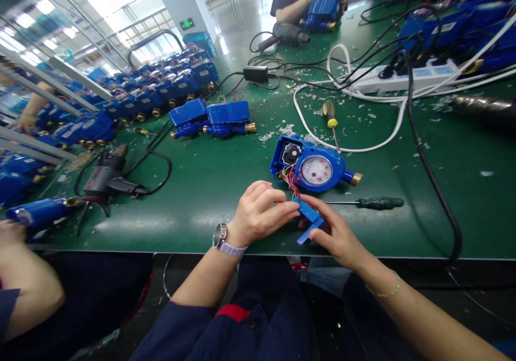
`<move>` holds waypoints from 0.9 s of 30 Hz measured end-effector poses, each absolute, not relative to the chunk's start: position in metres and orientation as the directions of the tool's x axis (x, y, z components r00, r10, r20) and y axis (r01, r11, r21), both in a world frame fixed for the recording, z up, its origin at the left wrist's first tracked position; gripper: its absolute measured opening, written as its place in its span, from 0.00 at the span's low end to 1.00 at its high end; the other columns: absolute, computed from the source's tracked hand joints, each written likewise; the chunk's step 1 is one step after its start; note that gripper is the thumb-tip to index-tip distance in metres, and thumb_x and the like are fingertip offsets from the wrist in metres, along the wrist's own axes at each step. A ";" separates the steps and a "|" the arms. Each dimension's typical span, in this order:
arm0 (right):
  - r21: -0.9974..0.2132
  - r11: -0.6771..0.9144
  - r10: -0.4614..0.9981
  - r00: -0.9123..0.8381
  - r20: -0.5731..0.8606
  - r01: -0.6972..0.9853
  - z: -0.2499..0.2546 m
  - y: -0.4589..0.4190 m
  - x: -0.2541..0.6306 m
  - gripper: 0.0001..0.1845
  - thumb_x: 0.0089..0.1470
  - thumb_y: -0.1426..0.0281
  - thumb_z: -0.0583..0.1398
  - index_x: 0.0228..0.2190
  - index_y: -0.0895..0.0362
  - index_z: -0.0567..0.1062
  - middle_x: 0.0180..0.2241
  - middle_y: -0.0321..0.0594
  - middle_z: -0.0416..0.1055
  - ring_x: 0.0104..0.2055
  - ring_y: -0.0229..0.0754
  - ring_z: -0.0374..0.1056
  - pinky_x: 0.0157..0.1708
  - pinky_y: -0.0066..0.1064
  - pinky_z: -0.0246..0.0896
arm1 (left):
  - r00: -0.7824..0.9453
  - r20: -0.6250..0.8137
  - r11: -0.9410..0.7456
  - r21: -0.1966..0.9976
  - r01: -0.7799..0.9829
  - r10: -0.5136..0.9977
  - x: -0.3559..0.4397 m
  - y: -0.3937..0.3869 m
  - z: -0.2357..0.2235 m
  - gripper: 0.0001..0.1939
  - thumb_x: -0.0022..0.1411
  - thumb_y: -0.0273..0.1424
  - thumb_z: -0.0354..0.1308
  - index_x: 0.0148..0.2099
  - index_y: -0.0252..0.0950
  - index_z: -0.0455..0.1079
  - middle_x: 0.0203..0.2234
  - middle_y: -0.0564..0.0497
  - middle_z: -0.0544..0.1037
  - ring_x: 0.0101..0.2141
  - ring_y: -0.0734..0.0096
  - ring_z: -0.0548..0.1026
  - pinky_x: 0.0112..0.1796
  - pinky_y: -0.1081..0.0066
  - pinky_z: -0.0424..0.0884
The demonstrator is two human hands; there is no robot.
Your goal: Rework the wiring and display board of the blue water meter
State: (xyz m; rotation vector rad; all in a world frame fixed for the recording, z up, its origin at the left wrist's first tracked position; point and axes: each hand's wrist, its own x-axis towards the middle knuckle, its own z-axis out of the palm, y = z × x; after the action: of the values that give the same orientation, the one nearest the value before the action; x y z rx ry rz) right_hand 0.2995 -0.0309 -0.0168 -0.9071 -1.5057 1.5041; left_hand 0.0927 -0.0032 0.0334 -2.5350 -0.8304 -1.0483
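Note:
A blue water meter lies on the green bench with its round dial facing up. Its square compartment stands open beside the dial, and thin coloured wires run out of it. These wires lead to a small angled blue plastic cover near the bench's front edge. My right hand grips this cover between thumb and fingers. From the other side, my left hand is closed, its fingertips pinching the cover's upper end where the wires meet it. The exact contact under the fingertips is hidden.
A green-handled screwdriver lies right of my hands, a yellow-black screwdriver behind the meter. Two meters, a heat gun, a power strip and looping cables surround the work. Co-workers' arms show across the bench and at left.

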 end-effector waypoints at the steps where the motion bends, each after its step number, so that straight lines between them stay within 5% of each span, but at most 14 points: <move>1: -0.998 0.036 0.907 -0.418 0.053 -0.048 -0.017 -0.031 0.300 0.39 0.50 0.45 0.63 0.57 0.51 0.65 0.48 0.45 0.71 0.45 0.51 0.70 0.45 0.42 0.69 | 0.579 0.715 -0.797 -0.049 0.602 0.392 0.093 -0.003 0.034 0.05 0.63 0.36 0.61 0.39 0.42 0.74 0.28 0.54 0.72 0.30 0.74 0.70 0.43 0.68 0.70; 9: -0.998 0.058 0.911 -0.408 0.055 -0.006 -0.025 -0.034 0.300 0.38 0.51 0.48 0.64 0.58 0.51 0.64 0.48 0.45 0.69 0.45 0.50 0.69 0.46 0.42 0.67 | 0.604 0.722 -0.816 -0.096 0.570 0.337 0.091 -0.004 0.037 0.02 0.62 0.31 0.62 0.39 0.40 0.73 0.26 0.56 0.73 0.27 0.76 0.69 0.42 0.69 0.70; 16: -0.996 0.088 0.907 -0.416 0.066 0.035 -0.030 -0.035 0.298 0.40 0.51 0.52 0.66 0.61 0.50 0.60 0.59 0.46 0.62 0.58 0.54 0.62 0.56 0.47 0.60 | 0.660 0.652 -0.869 -0.003 0.494 0.373 0.082 0.002 0.044 0.03 0.63 0.33 0.61 0.40 0.41 0.72 0.27 0.56 0.74 0.30 0.75 0.70 0.45 0.69 0.70; 27: -0.995 0.089 0.910 -0.410 0.067 0.036 -0.029 -0.037 0.297 0.41 0.50 0.53 0.67 0.60 0.49 0.58 0.58 0.46 0.62 0.56 0.52 0.63 0.55 0.47 0.59 | 0.592 0.675 -0.827 0.050 0.560 0.441 0.084 0.008 0.043 0.03 0.64 0.32 0.60 0.39 0.39 0.71 0.31 0.54 0.73 0.33 0.74 0.72 0.46 0.67 0.71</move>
State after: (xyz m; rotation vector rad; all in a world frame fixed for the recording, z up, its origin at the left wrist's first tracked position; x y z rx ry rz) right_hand 0.2973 -0.0366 -0.0288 -0.9593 -1.5906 1.4211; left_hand 0.0836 0.0084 0.0432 -2.6503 -0.8405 -1.0536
